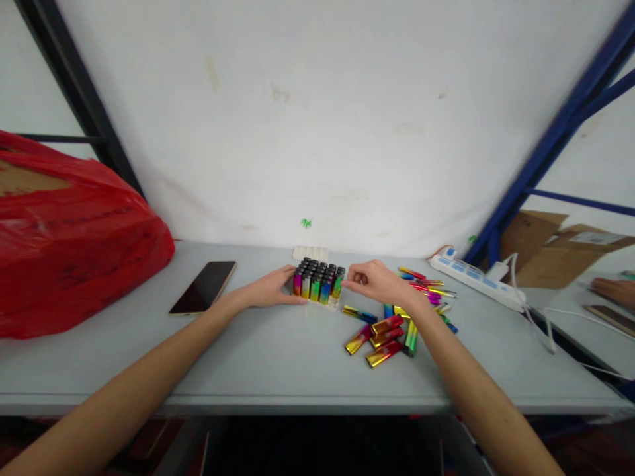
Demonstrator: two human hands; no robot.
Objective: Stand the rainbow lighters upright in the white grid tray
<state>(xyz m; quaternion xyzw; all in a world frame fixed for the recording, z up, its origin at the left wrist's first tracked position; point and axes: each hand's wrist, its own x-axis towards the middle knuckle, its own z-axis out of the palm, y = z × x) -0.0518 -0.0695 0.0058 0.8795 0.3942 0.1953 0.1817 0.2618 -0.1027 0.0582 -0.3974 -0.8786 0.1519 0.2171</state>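
Observation:
Upright lighters point(314, 285) with black tops and shiny coloured bodies stand in rows in a clear plastic tray point(333, 305). My left hand point(269, 288) grips the tray's left end, thumb along the front and fingers at the back. At the right end, my right hand point(373, 280) is closed, its fingertips pinching a green lighter point(337, 287) that stands at the end of the front row. Beside and under my right forearm lies a loose pile of metallic lighters point(386, 336) in red, gold, blue, green and pink.
A white empty tray point(310, 253) lies by the wall. A phone point(204, 287) rests left of my left hand, near a large red plastic bag point(79, 238). To the right are a power strip point(476, 280), cables, a cardboard box point(560, 254) and another person's hand point(615, 291).

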